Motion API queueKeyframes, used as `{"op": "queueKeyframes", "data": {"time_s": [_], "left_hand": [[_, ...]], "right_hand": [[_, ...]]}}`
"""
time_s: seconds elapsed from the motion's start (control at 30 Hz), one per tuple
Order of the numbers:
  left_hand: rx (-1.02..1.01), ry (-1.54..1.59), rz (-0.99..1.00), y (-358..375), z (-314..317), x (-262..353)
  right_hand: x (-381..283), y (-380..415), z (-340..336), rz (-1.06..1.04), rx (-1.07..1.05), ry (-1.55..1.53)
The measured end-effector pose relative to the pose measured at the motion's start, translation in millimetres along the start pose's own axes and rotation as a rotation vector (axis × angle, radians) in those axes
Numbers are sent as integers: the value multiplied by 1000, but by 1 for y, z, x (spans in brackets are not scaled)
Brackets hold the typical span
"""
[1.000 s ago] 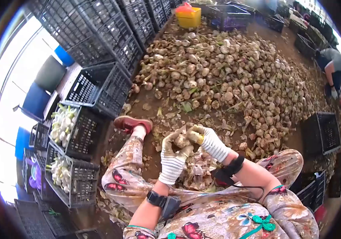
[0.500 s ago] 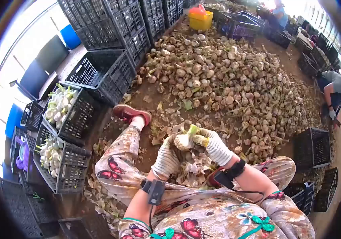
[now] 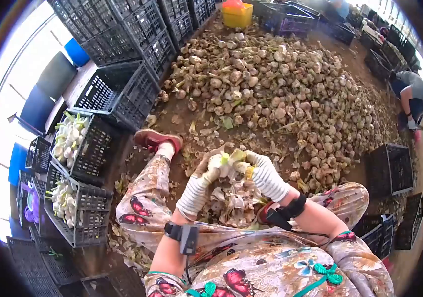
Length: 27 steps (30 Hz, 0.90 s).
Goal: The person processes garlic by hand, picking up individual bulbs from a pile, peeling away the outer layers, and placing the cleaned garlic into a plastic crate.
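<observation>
Between my gloved hands is a garlic bulb [image 3: 217,162], partly white, with a green stem end. My left hand [image 3: 195,188], in a striped glove, is closed around the bulb's left side. The fingers of my right hand [image 3: 266,179] pinch the peeled outer leaves and stem [image 3: 238,159] at its right. Loose husks [image 3: 231,202] lie on the ground below, between my legs. Beyond my hands spreads a large heap of unpeeled garlic [image 3: 280,94].
At the left, two black crates hold peeled white garlic [image 3: 70,141], beside an empty black crate [image 3: 117,94] and tall crate stacks. A yellow bucket [image 3: 237,16] stands behind the heap. Another person [image 3: 411,94] bends at the right, near black crates [image 3: 392,171].
The bulb shows more white, and the outer leaves have been pulled down and right. The view has shifted slightly. The person at the right has moved their hand.
</observation>
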State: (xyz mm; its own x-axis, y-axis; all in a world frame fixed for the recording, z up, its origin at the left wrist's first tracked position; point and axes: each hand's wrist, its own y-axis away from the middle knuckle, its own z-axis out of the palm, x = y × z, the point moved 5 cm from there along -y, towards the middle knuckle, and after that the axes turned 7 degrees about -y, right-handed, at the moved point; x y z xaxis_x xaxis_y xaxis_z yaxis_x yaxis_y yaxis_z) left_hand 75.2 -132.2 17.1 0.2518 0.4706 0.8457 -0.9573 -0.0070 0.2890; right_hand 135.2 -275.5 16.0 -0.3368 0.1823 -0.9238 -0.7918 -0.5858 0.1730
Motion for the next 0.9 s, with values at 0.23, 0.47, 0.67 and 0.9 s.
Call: {"op": "queueKeyframes", "data": {"time_s": [0.23, 0.47, 0.67, 0.9], "left_hand": [[138, -246, 201, -2, -18, -12], [-164, -74, -15, 9, 12, 1], [-98, -294, 173, -6, -8, -9], [301, -144, 228, 5, -25, -7]], "right_hand": [[1, -10, -4, -182, 59, 329], [-8, -27, -14, 4, -29, -73], [-3, -10, 6, 64, -160, -170], [23, -16, 5, 72, 24, -28]]}}
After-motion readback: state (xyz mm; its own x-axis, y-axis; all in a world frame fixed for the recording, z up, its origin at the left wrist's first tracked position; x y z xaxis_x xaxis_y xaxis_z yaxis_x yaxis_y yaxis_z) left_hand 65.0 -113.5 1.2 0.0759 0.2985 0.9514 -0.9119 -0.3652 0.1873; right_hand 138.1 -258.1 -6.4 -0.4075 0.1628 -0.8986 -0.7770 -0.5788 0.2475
